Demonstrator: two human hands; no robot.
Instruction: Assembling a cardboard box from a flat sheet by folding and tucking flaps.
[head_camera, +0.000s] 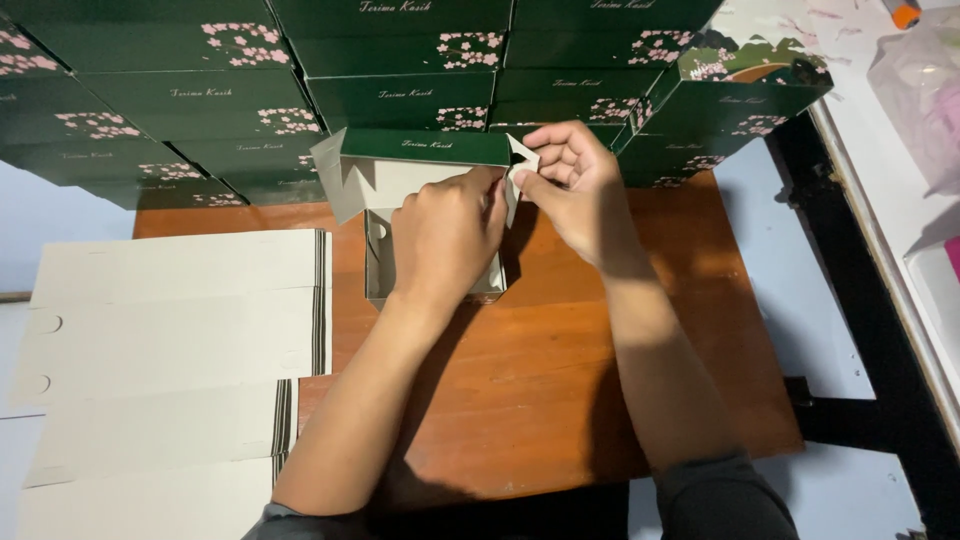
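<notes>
Wooden tabletop (560, 400) is filling frame center; stacked green floral boxes (400, 60) are lining the top, flat grey box blanks (170, 340) lying lower left. Half-folded box (400, 190) is sitting upper center: left hand (447, 235) curled, pressing inside it; right hand (575, 180) pinching its side flap (520, 165).

Half-folded grey cardboard box (372, 205): middle and right wall hidden behind left hand (447, 235).
Stacked dark green flowered boxes (200, 100): cut by top edge.
Flat grey cardboard sheets (170, 340): cut at left and bottom.
</notes>
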